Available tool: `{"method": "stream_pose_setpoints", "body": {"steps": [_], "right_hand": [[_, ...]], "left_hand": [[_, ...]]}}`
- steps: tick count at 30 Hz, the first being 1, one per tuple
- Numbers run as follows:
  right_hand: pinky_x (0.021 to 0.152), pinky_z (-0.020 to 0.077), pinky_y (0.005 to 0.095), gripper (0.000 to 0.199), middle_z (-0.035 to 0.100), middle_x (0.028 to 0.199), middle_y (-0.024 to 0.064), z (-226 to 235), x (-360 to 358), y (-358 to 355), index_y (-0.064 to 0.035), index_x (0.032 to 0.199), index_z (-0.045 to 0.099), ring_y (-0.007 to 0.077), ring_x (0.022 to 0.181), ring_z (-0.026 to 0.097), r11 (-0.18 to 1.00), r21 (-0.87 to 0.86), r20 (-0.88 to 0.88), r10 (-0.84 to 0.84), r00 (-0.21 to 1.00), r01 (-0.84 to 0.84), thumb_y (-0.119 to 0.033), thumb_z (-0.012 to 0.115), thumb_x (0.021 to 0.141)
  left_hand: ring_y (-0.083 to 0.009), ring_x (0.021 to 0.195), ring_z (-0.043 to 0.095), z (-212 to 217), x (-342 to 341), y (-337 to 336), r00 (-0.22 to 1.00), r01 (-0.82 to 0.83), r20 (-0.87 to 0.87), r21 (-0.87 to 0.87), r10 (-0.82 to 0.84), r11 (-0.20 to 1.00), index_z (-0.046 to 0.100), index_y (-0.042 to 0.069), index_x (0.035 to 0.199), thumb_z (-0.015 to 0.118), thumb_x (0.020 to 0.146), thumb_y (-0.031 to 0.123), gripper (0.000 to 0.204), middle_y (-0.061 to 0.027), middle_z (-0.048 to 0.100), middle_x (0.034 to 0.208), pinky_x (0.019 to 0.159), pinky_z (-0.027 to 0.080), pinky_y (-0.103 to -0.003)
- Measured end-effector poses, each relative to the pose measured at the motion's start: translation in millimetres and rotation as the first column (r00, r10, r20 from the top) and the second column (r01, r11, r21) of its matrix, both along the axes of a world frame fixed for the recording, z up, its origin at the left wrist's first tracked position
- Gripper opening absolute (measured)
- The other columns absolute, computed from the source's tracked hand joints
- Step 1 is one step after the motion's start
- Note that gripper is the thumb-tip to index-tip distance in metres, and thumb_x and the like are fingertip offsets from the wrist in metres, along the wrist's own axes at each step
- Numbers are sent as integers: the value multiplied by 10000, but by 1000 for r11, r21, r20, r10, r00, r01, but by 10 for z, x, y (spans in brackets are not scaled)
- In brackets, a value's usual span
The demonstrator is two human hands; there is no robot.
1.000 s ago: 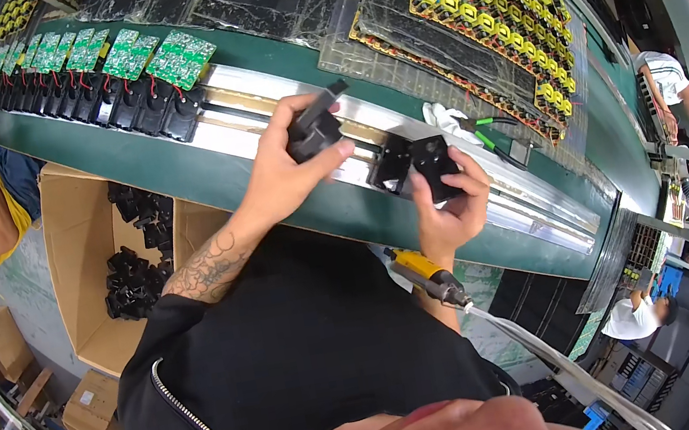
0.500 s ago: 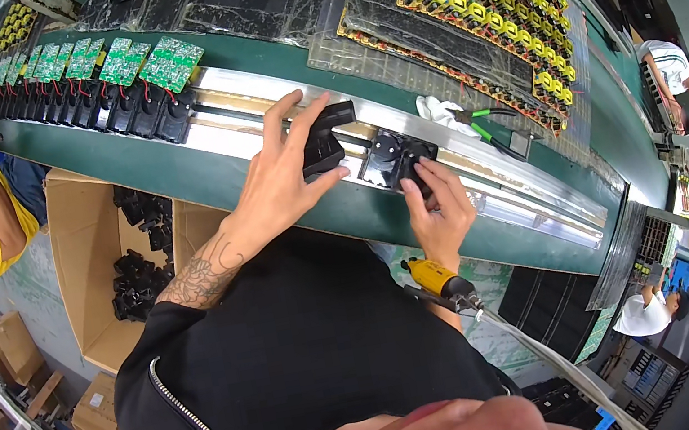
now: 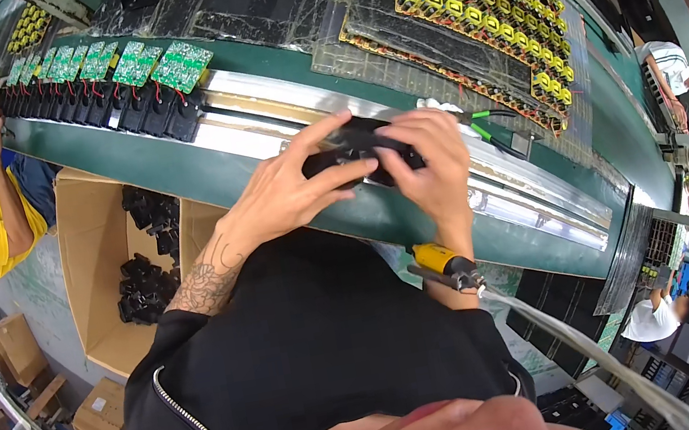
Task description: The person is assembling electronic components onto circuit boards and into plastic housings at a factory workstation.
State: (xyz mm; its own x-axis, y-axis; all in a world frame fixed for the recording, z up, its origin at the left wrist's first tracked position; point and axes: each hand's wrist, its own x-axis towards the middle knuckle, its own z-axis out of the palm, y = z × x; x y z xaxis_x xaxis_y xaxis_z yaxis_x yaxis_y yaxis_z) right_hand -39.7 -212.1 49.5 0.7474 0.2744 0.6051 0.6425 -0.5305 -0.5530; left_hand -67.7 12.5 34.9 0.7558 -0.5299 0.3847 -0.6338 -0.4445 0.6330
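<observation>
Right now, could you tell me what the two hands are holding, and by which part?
Both hold one black plastic part: the left hand grips its left end, the right hand its right end and top, above the green belt.

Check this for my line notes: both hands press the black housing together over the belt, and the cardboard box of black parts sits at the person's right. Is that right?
One detail is off. In the head view the cardboard box of black parts sits at the person's left, not right. The left hand and right hand do hold the black housing together over the belt.
</observation>
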Motion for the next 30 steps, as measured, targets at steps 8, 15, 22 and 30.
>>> {"method": "stream_pose_setpoints", "body": {"steps": [8, 15, 22, 30], "right_hand": [[702, 476, 312, 252, 637, 773, 40, -168, -641, -690, -50, 913, 724, 202, 719, 558, 778, -66, 184, -606, 774, 625, 0, 789, 674], [732, 471, 303, 255, 628, 770, 39, -341, -831, -636, -54, 957, 747, 195, 709, 557, 807, -202, 51, -557, 829, 555, -50, 800, 707], [713, 472, 281, 145, 664, 821, 57, -227, -716, -576, -50, 947, 756, 186, 736, 579, 848, -101, -165, -530, 832, 521, -67, 743, 804], [682, 489, 263, 137, 717, 841, 64, -231, -542, -461, -11, 970, 747, 147, 706, 608, 919, -83, -333, -391, 858, 387, -89, 695, 871]], "left_hand": [[-287, 1160, 602, -80, 39, -200, 908, -414, 25, 219, 419, 884, 596, 137, 1332, 713, 852, 278, 514, -125, 427, 1488, 869, 558, -355], [-240, 1038, 648, 63, 16, -240, 977, -194, -16, 334, 211, 922, 649, 110, 1281, 744, 836, 270, 483, -103, 518, 1410, 815, 543, -300], [-199, 870, 635, 189, -5, 15, 959, -97, -242, 198, 145, 975, 689, 69, 1192, 731, 846, 182, 366, -88, 607, 1269, 721, 515, -292], [-155, 849, 620, 41, -463, 1302, 738, -154, -674, -114, 37, 981, 725, 14, 1077, 704, 878, 109, 222, -84, 680, 1115, 717, 494, -262]]}}
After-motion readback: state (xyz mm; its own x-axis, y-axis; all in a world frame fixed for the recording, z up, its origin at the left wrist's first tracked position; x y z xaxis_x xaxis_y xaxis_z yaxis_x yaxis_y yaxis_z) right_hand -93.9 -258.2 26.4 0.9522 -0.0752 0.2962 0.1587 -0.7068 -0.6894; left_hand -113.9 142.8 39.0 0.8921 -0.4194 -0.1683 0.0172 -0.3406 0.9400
